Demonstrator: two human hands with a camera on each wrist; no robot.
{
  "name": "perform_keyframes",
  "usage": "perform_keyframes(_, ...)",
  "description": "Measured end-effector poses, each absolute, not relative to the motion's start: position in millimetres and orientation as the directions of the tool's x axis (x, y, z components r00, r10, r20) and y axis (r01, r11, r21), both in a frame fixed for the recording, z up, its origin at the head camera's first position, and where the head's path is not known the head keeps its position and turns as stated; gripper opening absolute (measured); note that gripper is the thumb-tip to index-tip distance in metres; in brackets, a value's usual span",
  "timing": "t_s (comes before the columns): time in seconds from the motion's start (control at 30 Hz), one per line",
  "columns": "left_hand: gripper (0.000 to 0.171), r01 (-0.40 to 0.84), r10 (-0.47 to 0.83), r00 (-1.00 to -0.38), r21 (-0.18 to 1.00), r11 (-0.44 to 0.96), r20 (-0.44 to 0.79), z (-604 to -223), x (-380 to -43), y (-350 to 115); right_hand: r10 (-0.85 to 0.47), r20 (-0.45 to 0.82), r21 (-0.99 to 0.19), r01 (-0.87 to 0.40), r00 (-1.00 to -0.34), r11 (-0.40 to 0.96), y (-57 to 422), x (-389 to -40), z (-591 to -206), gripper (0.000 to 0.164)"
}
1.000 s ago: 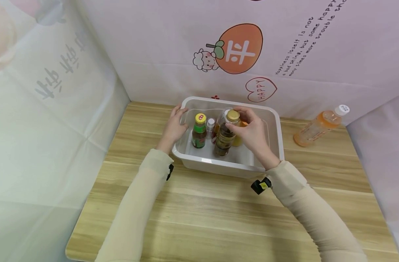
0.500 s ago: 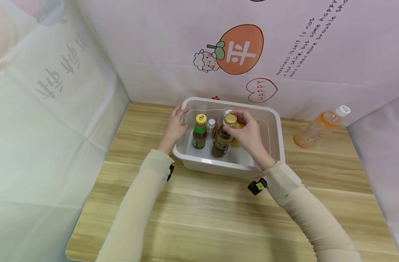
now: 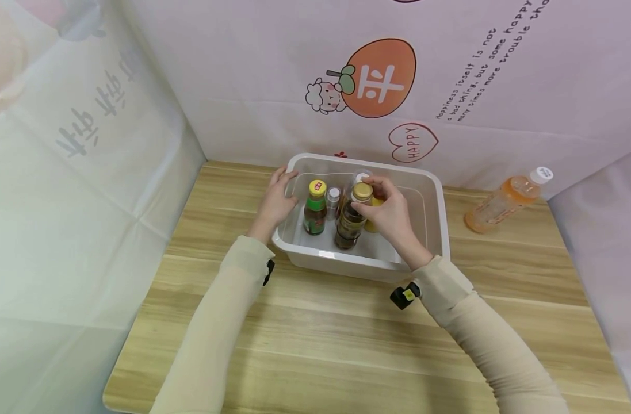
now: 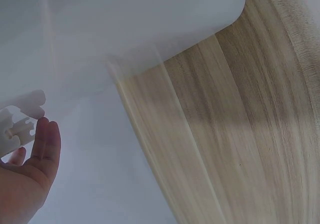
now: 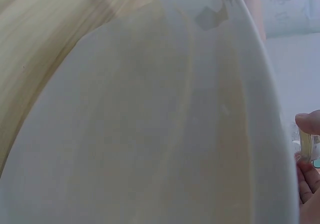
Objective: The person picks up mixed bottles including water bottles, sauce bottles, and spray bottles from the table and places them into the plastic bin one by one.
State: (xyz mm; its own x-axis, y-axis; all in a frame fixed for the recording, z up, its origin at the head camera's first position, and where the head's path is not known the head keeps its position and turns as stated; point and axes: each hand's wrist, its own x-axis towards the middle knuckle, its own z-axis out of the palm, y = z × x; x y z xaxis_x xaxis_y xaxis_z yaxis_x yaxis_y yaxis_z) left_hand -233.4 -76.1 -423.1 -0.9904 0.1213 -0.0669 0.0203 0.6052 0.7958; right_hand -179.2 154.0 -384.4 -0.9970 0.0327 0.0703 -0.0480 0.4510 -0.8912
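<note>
In the head view my right hand holds a gold-capped bottle by its neck, thumb in front and fingers behind. Dark brown shows through the bottle, which stands inside a white plastic bin. My left hand holds the bin's left rim, its thumb on the inner side. To the left of the held bottle stand a yellow-capped green-labelled bottle and a small white-capped bottle. Behind it are a clear bottle with a white cap and a yellow container, both partly hidden.
An orange-tinted bottle with a white cap stands outside the bin at the right, near the back wall. The wooden table carries the bin close to its rear edge. Printed white sheets hang behind and at both sides.
My right hand has shifted slightly left and toward me, bringing the gold-capped bottle down a little within the bin. The left hand stays at the rim.
</note>
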Motion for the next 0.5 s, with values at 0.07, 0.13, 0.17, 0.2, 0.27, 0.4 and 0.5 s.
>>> perform_keyframes(0.07,0.064,0.022,0.122,-0.99,0.796,0.605,-0.066,-423.6,-233.3,-76.3,0.026,0.068,-0.89,-0.049,-0.997,0.453,154.0,-178.9,-385.9,0.05)
perform_keyframes(0.13,0.062,0.025,0.123,-0.991,0.8,0.6,-0.061,-424.2,-233.5,-76.4,0.018,0.07,-0.889,-0.054,-0.997,0.455,154.1,-178.8,-387.4,0.05)
perform_keyframes(0.17,0.061,0.027,0.123,-0.991,0.801,0.598,-0.059,-424.7,-233.8,-76.5,0.015,0.071,-0.888,-0.056,-0.997,0.457,154.1,-178.8,-388.1,0.05)
perform_keyframes(0.2,0.06,0.029,0.123,-0.991,0.802,0.596,-0.056,-425.1,-233.9,-76.6,0.01,0.071,-0.887,-0.059,-0.997,0.458,154.2,-178.9,-388.9,0.05)
perform_keyframes(0.27,0.058,0.035,0.123,-0.991,0.804,0.594,-0.048,-425.7,-234.1,-76.7,0.004,0.07,-0.884,-0.06,-0.998,0.464,154.7,-179.3,-390.3,0.049)
perform_keyframes(0.4,0.056,0.044,0.126,-0.991,0.801,0.598,-0.039,-427.2,-234.9,-77.0,0.007,0.073,-0.873,-0.06,-0.997,0.485,156.9,-181.2,-392.4,0.05)
perform_keyframes(0.5,0.056,0.045,0.128,-0.991,0.802,0.596,-0.04,-427.8,-235.9,-77.1,0.014,0.069,-0.865,-0.053,-0.998,0.499,159.2,-182.8,-392.8,0.05)
